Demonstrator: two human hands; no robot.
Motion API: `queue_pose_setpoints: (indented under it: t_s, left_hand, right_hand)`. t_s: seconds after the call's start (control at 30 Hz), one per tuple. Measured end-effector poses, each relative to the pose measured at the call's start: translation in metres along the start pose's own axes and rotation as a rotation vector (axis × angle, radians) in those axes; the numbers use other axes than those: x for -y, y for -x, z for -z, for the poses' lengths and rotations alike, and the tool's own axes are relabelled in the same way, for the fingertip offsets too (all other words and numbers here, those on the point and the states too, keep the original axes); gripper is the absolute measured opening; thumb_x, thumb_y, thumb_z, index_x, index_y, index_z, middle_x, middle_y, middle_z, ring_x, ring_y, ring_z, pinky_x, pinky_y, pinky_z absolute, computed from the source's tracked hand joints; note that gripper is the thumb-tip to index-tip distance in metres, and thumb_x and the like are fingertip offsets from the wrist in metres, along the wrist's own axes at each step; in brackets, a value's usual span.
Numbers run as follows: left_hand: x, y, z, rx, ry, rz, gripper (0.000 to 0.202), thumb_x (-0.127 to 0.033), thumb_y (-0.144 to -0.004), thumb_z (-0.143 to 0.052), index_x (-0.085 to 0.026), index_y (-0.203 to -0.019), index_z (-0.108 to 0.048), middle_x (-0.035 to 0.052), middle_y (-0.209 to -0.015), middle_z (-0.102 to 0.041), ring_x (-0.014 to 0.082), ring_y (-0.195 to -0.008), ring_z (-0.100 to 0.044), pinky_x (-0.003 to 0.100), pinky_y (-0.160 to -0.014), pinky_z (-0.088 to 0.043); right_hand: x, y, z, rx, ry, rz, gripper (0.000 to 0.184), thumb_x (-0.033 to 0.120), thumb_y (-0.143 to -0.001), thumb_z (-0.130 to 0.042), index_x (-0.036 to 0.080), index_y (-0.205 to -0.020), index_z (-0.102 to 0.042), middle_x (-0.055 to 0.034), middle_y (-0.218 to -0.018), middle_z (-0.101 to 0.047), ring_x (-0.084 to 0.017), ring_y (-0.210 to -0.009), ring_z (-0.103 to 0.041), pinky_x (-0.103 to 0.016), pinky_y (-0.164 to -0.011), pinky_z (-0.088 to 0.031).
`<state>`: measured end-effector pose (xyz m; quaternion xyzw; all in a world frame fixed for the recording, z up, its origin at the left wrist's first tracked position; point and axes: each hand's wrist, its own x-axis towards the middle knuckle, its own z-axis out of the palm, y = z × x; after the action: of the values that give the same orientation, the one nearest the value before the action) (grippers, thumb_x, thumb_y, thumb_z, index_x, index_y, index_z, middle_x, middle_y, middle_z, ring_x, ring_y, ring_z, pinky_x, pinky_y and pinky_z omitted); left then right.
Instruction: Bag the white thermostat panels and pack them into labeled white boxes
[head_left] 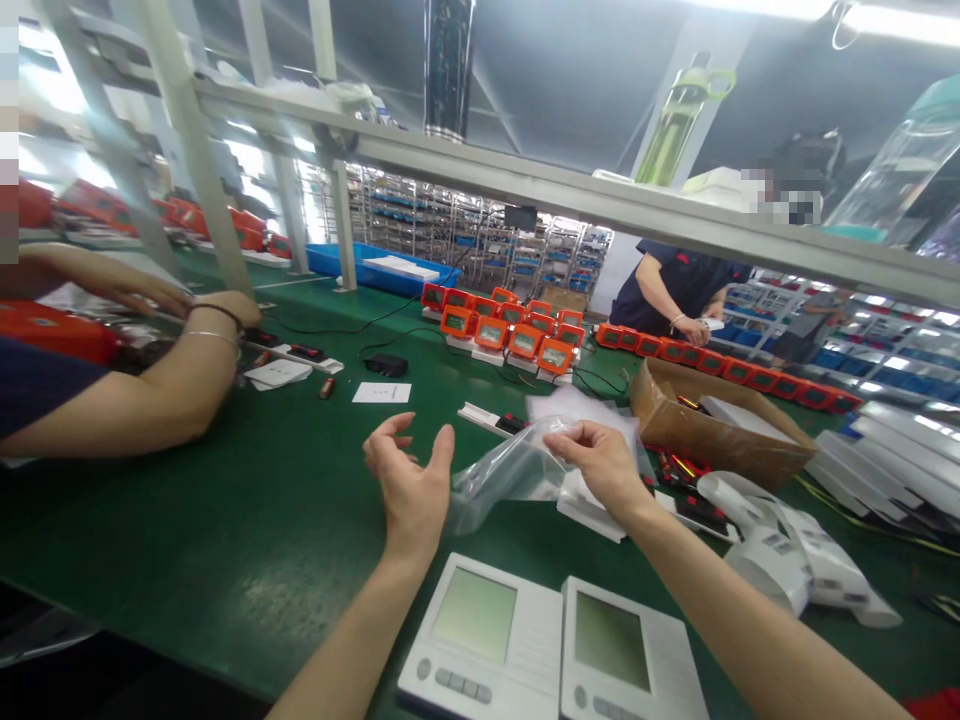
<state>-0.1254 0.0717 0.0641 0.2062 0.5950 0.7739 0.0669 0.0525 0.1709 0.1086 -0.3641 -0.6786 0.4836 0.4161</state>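
My right hand (600,462) pinches the edge of a clear plastic bag (499,470), which hangs over the green table toward the left. Beside the bag's lower left end, my left hand (411,485) is open, fingers curved and thumb apart, holding nothing. Close below my hands lie two white devices with grey-green screens and small buttons: a left device (480,635) and a right device (630,650), side by side. More clear bags (574,408) are stacked behind my right hand. A white plastic strip (589,508) lies under that hand.
A cardboard box (720,420) and a curling label strip (787,550) lie to the right. Several orange-framed units (510,330) stand at the back. A co-worker's arm (172,380) reaches in from the left; another person (675,290) works across. A metal shelf beam (480,155) crosses above.
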Motion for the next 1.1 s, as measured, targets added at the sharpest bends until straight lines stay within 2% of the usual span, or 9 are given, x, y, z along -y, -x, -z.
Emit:
queue_pose_setpoints:
  t_s: [0.1, 0.17, 0.3, 0.37, 0.5, 0.67, 0.9, 1.0, 1.1]
  left_hand:
    - [-0.006, 0.007, 0.005, -0.141, -0.185, -0.414, 0.042, -0.031, -0.073, -0.069, -0.021, -0.109, -0.049, 0.0066, -0.111, -0.048, 0.0210, -0.096, -0.046, 0.036, -0.086, -0.040]
    - [-0.010, 0.012, 0.007, -0.081, -0.147, -0.505, 0.026, -0.031, -0.078, -0.065, -0.021, -0.098, -0.051, 0.0031, -0.097, -0.051, 0.0180, -0.086, -0.049, 0.032, -0.079, -0.042]
    - [-0.013, 0.023, 0.003, 0.588, 0.015, -0.300, 0.014, -0.033, -0.082, -0.062, -0.021, -0.081, -0.054, -0.0012, -0.080, -0.055, 0.0142, -0.076, -0.056, 0.026, -0.073, -0.046]
    - [-0.011, 0.026, 0.000, 0.759, 0.078, -0.128, 0.020, -0.034, -0.078, -0.066, -0.020, -0.082, -0.052, -0.0009, -0.082, -0.057, 0.0148, -0.080, -0.059, 0.025, -0.073, -0.047]
    - [-0.005, 0.025, -0.006, 0.691, 0.160, 0.058, 0.027, -0.036, -0.076, -0.067, -0.020, -0.084, -0.047, -0.0003, -0.080, -0.059, 0.0159, -0.079, -0.061, 0.024, -0.066, -0.049]
    - [-0.003, 0.019, -0.007, 0.630, 0.161, 0.121, 0.026, -0.042, -0.079, -0.059, -0.019, -0.081, -0.048, -0.0018, -0.070, -0.060, 0.0146, -0.067, -0.062, 0.025, -0.059, -0.054]
    - [-0.003, 0.013, -0.002, 0.457, 0.026, 0.079, 0.018, -0.034, -0.080, -0.054, -0.019, -0.073, -0.047, -0.0020, -0.064, -0.059, 0.0116, -0.052, -0.058, 0.023, -0.050, -0.050]
    - [-0.002, 0.009, 0.001, 0.343, -0.089, 0.047, 0.014, -0.029, -0.080, -0.051, -0.020, -0.070, -0.045, -0.0052, -0.053, -0.051, 0.0110, -0.044, -0.050, 0.021, -0.043, -0.041]
    - [-0.003, 0.008, 0.003, 0.272, -0.195, -0.046, 0.009, -0.024, -0.076, -0.054, -0.021, -0.070, -0.048, -0.0039, -0.057, -0.049, 0.0129, -0.051, -0.049, 0.025, -0.050, -0.040]
  right_hand:
    - [0.008, 0.002, -0.012, -0.135, 0.085, 0.151, 0.035, 0.046, -0.068, -0.073, 0.019, -0.061, -0.052, 0.0046, -0.054, -0.052, -0.010, -0.051, -0.043, -0.024, -0.050, -0.035]
    - [0.012, 0.004, -0.019, -0.199, 0.154, 0.244, 0.033, 0.044, -0.074, -0.068, 0.020, -0.062, -0.049, 0.0057, -0.055, -0.048, -0.010, -0.052, -0.040, -0.024, -0.051, -0.032]
    - [0.013, 0.009, -0.034, -0.080, 0.311, 0.381, 0.026, 0.030, -0.073, -0.070, 0.020, -0.061, -0.050, 0.0060, -0.056, -0.047, -0.011, -0.053, -0.040, -0.025, -0.054, -0.030]
    - [0.010, 0.011, -0.041, 0.031, 0.365, 0.416, 0.021, 0.021, -0.072, -0.069, 0.020, -0.061, -0.051, 0.0053, -0.057, -0.050, -0.011, -0.054, -0.042, -0.025, -0.055, -0.031]
    - [0.005, 0.013, -0.050, 0.216, 0.408, 0.458, 0.009, 0.011, -0.072, -0.064, 0.020, -0.072, -0.062, 0.0031, -0.066, -0.058, -0.013, -0.060, -0.050, -0.025, -0.058, -0.036]
    - [0.006, 0.012, -0.050, 0.315, 0.388, 0.453, 0.010, 0.020, -0.083, -0.059, 0.020, -0.081, -0.069, -0.0001, -0.075, -0.067, -0.015, -0.070, -0.060, -0.025, -0.067, -0.045]
    - [0.002, 0.006, -0.041, 0.095, 0.474, 0.430, 0.015, 0.026, -0.087, -0.054, 0.017, -0.083, -0.065, -0.0023, -0.074, -0.068, -0.015, -0.062, -0.059, -0.024, -0.058, -0.045]
    - [0.005, 0.004, -0.035, -0.012, 0.573, 0.504, 0.013, 0.024, -0.088, -0.052, 0.017, -0.086, -0.063, -0.0033, -0.078, -0.066, -0.015, -0.064, -0.057, -0.026, -0.060, -0.044]
    - [0.010, 0.004, -0.032, -0.047, 0.703, 0.629, 0.011, 0.019, -0.089, -0.050, 0.017, -0.087, -0.060, -0.0054, -0.084, -0.064, -0.017, -0.073, -0.057, -0.029, -0.067, -0.043]
